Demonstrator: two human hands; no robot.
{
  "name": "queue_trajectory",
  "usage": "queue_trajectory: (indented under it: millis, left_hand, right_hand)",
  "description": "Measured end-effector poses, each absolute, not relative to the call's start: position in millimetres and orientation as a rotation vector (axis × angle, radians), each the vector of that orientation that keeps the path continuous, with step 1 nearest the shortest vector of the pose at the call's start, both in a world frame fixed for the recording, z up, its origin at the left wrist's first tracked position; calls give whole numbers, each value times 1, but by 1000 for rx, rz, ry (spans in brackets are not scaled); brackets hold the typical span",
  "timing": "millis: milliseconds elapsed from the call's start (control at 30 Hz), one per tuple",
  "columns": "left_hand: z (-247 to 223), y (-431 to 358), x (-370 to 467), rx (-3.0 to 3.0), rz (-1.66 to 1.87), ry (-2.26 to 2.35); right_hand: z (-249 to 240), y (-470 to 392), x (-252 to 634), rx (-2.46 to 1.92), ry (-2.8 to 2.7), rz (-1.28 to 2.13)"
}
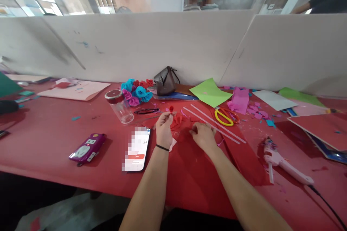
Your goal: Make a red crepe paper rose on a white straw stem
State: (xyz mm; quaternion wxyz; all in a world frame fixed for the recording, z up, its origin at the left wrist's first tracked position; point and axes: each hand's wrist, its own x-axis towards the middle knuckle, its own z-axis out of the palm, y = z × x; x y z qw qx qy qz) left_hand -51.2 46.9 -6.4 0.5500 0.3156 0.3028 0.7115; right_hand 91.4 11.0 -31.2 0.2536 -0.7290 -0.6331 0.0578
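Observation:
My left hand (pixel 164 128), a dark band at its wrist, is closed in a pinch on a thin stem. A small red paper flower bud (pixel 171 109) tops this stem just above the fingertips. My right hand (pixel 203 135) rests low over the red paper at the table's middle, its fingers curled together; whatever they hold, if anything, is hidden. Between the hands lie cut red paper pieces (pixel 177 120). Two pale glue sticks (pixel 217 124) lie beyond the right hand, near scissors with yellow and orange handles (pixel 224 118).
Left of my hands are a phone (pixel 138 149), a purple device (pixel 88 148) and a tilted-looking clear jar (pixel 120 108). Paper flowers (pixel 137 92) and a dark bag (pixel 166 81) sit by the partition (pixel 135 47). A pink glue gun (pixel 284 166) with its cord lies right.

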Motion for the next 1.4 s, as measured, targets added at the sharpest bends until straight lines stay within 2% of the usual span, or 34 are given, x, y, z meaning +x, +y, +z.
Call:
queue_trajectory:
  millis: [500, 700, 900, 1000, 1400]
  left_hand:
    - [-1, 37, -40, 658, 1430, 688]
    - [-1, 32, -35, 656, 1327, 702]
    - [-3, 32, -30, 777, 1346, 784]
    - [-2, 30, -28, 825, 1332, 863]
    - [0, 22, -18, 888, 1207, 973]
  right_hand:
    - [-26, 6, 104, -1960, -1743, 55]
    - [-27, 12, 113, -1819, -1604, 216]
    - [-23, 20, 118, -1408, -1158, 699]
    - [-22, 20, 116, -1299, -1007, 825]
    - [-17, 18, 112, -1250, -1115, 711]
